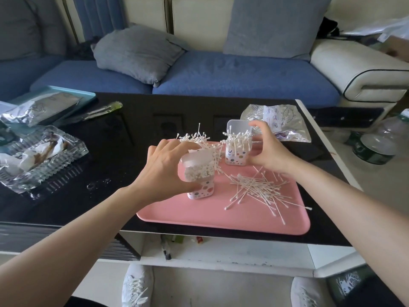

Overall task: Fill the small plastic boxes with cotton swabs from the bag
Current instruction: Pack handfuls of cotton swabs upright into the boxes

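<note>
**Q:** Firstly, how do the loose swabs (259,189) on the pink tray (221,220) handle?

**A:** They are very light: thin, stiff sticks with soft cotton tips. They likely scatter easily. Gather a bundle and pinch it mid-shaft.

**Q:** And the near box (200,191)?

**A:** It is smooth, thin, rigid plastic with rounded corners and printed dots, packed with swabs. Probably light and easily tipped. The left hand (163,169) grips it, thumb low on the body, fingers curled over the translucent lid.

**Q:** Further back?

**A:** The far box (235,155) stands on the tray, lid raised, swabs bristling out. The right hand (267,149) clasps its side, fingers curled. Beyond the tray lies the bag (281,120), of soft crinkled film.
</note>
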